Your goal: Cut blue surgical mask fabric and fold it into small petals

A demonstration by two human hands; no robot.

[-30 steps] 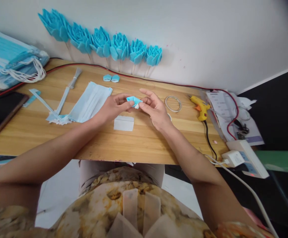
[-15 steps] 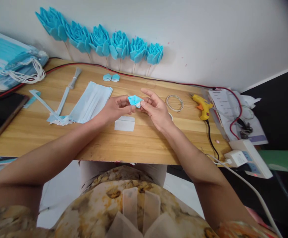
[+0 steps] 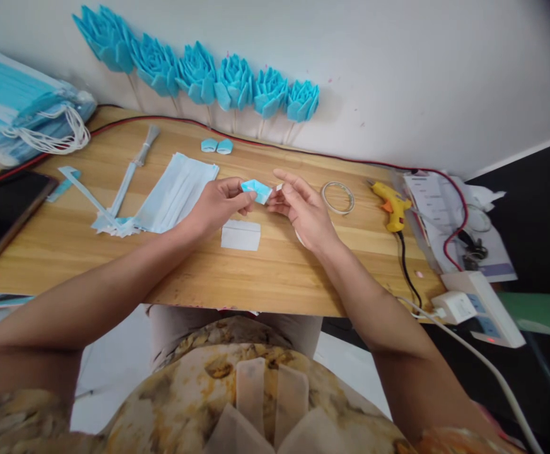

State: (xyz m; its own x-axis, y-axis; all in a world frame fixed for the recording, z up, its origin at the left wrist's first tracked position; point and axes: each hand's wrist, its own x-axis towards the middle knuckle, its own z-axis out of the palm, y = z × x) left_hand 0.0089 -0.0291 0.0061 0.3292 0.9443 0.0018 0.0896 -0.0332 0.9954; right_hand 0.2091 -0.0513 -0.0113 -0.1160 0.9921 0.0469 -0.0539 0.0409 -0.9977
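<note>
My left hand [image 3: 221, 203] pinches a small folded piece of blue mask fabric [image 3: 257, 190] between thumb and fingers, above the table. Just right of it, my right hand [image 3: 306, 208] is closed with a tiny white scrap [image 3: 279, 187] between thumb and forefinger; what the scrap is, I cannot make out. The right fingertips are a little apart from the folded piece. Below the hands lies a pale fabric rectangle [image 3: 241, 235]. Left of my left hand are flat face masks [image 3: 178, 192]. Two similar folded blue pieces [image 3: 217, 146] rest farther back.
Several blue fabric flowers [image 3: 234, 82] on sticks lean against the wall. A tape roll [image 3: 338, 198] and a yellow glue gun [image 3: 391, 205] lie at right, near a power strip [image 3: 485, 309]. Bagged masks [image 3: 19, 104], a phone [image 3: 10, 214] and cut strips [image 3: 123, 189] occupy the left.
My right hand has drawn slightly away from the folded blue piece and now shows a white scrap in its pinch. The left hand still holds the piece. The view has shifted slightly.
</note>
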